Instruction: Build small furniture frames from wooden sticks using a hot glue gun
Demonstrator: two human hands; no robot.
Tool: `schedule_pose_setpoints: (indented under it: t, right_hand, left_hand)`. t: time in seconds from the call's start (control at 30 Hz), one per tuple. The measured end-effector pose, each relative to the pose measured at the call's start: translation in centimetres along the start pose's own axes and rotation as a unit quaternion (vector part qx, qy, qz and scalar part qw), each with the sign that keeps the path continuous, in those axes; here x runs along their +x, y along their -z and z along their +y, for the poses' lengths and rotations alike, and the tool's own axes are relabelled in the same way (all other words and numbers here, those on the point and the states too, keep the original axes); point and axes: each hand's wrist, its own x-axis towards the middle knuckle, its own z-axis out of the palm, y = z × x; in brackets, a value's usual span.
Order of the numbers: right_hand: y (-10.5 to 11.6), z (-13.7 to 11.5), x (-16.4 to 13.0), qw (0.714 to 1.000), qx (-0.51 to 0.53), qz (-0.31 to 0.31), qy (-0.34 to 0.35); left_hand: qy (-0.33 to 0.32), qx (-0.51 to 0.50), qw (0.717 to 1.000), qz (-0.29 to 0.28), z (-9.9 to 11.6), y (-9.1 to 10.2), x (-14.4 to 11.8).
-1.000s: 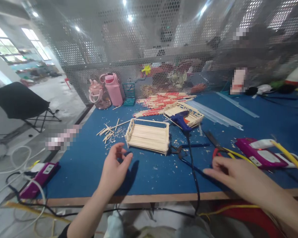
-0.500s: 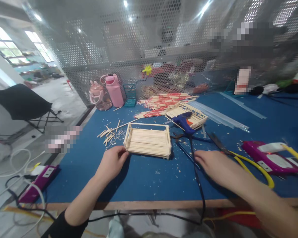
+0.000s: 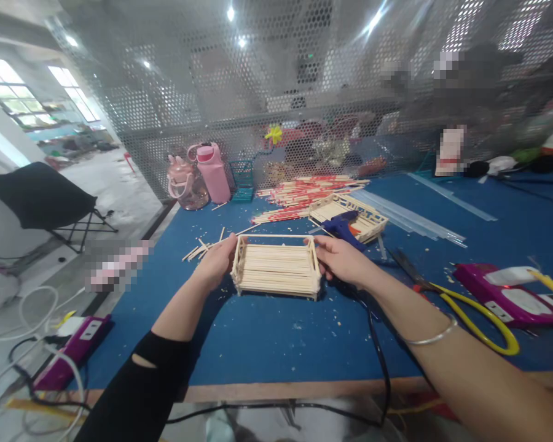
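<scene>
A small tray-like frame built of wooden sticks [image 3: 276,270] sits in front of me, with a slatted floor and raised railings at its ends and back. My left hand [image 3: 219,261] grips its left end, fingers behind the corner post. On the opposite end my right hand [image 3: 341,259] closes round the right railing, thumb and fingers at the upper corner. Behind my right hand, a blue glue gun [image 3: 343,227] rests on a second stick frame [image 3: 373,228]. Some of my fingertips are hidden behind the railings.
Red-marked sticks [image 3: 304,191] lie in a pile at the back, beside clear glue sticks [image 3: 400,216]. Yellow-handled scissors [image 3: 483,313] and a purple power strip [image 3: 507,294] are at right. Cut stick pieces [image 3: 200,248] lie left. A black cable [image 3: 380,350] hangs over the front edge.
My right hand has moved left and up from the pliers' handle to the frame's right end. My left hand has slid up along the left end. The frame has barely shifted.
</scene>
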Motion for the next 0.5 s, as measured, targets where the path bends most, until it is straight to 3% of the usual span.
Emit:
schedule_pose_setpoints:
  t: [0.1,0.17,0.27,0.37,0.43,0.5]
  right_hand:
    - [-0.2,0.7,-0.2,0.999,0.046,-0.009,0.022]
    - [-0.2,0.6,-0.7,0.999,0.046,-0.017,0.010]
    - [0.5,-0.2,-1.5,1.000,-0.005,-0.021,-0.004]
    - [2.0,-0.8,-2.4,0.994,-0.056,-0.093,-0.008]
    - [2.8,-0.8,-2.6,0.986,-0.061,-0.154,-0.023]
    - [2.9,-0.6,-2.5,0.989,-0.044,-0.138,-0.036]
  left_hand:
    - [0.027,-0.103,0.993,-0.055,-0.8,-0.1,-0.2]
    - [0.014,-0.084,0.996,-0.021,-0.9,0.3,-0.3]
    - [-0.044,0.081,0.986,0.141,-0.3,1.4,-1.1]
    - [-0.149,0.180,0.926,0.298,0.5,2.0,-4.0]
    - [-0.150,0.203,0.915,0.316,0.5,1.7,-7.0]
    - [-0.068,0.280,0.925,0.249,-0.2,0.9,-10.0]
